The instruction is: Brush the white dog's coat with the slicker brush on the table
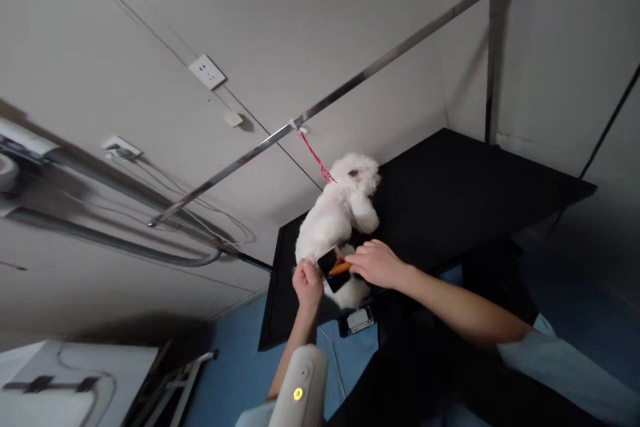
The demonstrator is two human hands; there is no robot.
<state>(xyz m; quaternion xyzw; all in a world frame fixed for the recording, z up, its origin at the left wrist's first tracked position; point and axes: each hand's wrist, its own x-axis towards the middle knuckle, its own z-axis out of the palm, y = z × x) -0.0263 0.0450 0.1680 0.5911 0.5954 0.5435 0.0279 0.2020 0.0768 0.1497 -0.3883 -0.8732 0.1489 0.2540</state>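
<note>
2 hands, apart: the right hand clamps an orange-handled brush at the white dog on the black surface; the left hand curls, its hold hidden. Apparently brushing; another stroke would need steadying.

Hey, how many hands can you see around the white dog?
2. The left hand is closed by the rear part of the dog; the right hand holds the orange-handled tool. No others show.

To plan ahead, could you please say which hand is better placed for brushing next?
The right hand, probably: it holds the orange-handled brush by the white dog; the left hand is closed near its hindquarters.
</note>
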